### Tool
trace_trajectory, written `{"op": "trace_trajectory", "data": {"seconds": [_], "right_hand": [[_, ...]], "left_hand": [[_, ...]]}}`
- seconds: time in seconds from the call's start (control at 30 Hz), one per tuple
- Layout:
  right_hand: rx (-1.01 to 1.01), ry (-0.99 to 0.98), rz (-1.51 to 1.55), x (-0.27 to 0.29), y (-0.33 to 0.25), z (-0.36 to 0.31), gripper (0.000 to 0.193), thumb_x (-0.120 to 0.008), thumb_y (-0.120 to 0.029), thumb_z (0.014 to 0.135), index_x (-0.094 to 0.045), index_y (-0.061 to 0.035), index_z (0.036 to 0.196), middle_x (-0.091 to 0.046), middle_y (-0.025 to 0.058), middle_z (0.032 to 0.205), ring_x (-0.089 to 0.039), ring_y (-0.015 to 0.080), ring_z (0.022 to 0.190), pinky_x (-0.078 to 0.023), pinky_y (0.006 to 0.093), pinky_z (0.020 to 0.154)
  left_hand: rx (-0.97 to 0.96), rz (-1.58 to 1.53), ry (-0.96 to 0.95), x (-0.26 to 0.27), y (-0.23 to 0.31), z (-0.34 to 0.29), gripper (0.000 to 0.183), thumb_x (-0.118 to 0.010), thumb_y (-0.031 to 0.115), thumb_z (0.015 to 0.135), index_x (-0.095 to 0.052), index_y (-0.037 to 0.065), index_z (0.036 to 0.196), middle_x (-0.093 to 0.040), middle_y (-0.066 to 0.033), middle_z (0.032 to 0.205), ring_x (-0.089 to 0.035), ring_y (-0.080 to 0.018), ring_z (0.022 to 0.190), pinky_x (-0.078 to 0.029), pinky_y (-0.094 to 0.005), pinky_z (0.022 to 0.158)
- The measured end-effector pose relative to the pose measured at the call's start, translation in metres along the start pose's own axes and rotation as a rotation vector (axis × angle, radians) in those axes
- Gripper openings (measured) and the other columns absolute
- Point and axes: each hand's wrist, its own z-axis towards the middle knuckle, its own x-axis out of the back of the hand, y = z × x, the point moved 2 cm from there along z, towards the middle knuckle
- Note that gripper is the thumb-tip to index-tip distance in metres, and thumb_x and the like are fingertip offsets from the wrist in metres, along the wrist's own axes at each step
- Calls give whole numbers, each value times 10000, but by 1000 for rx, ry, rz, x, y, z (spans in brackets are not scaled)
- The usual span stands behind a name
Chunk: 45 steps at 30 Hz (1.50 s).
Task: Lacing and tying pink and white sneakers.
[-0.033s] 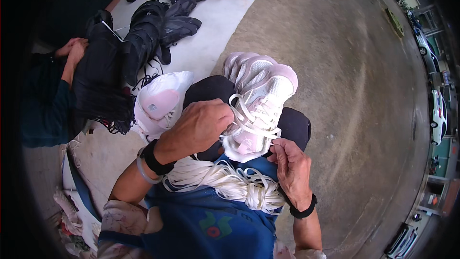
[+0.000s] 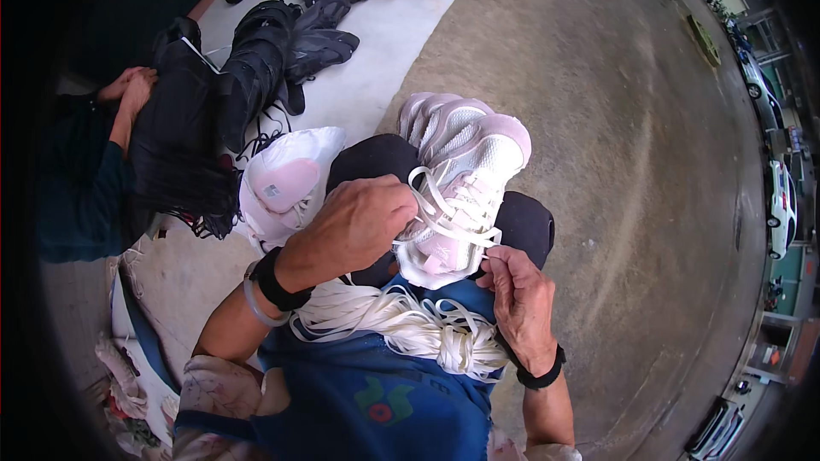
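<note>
Apron [image 2: 384, 388], blue, near. Black shoes [image 2: 256, 51], massed far left. Shoe [image 2: 461, 192], white and pink, lying between the knees, toe far. Lace bundle [image 2: 384, 316], white, on the apron. Left hand [image 2: 363, 220], curled at the shoe's left edge; fingertips partly hidden, hold cannot be told. Right hand [image 2: 521, 303], thumb and forefinger pinched on a lace [image 2: 470, 236].

A white mesh shoe upper with pale pink panels [image 2: 470, 188] sits at the frame's centre, slanting, its rounded toe toward the upper right. A flat white fabric lace [image 2: 453, 231] crosses its throat untied, looping loosely leftward.
</note>
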Motion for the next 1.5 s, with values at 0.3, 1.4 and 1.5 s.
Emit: {"op": "trace_trajectory", "data": {"seconds": [0.3,1.4,1.5], "right_hand": [[156,-36,-209,-6,1,-1,101,-564,-13,928,-582,18,1022,-657,104,767,-684,161,693,-533,267,609],[275,173,-643,-28,-11,-12,106,-630,-42,813,-582,-3,898,-534,129,777,-530,284,642,-405,379,589],[203,171,-594,-29,-11,-11,115,-631,-40,816,-574,-5,909,-532,133,777,-542,294,671,-412,378,621]], "left_hand": [[-35,60,52,-9,3,-1,63,-542,18,848,-530,-25,804,-548,-157,761,-571,-360,737,-457,-417,649],[-49,439,291,-17,37,-30,489,-760,154,701,-581,46,1142,-508,-79,963,-498,-262,879,-375,-389,772],[-97,494,267,-25,35,-33,534,-760,171,691,-568,38,1171,-496,-83,950,-493,-259,871,-371,-387,775]]}}
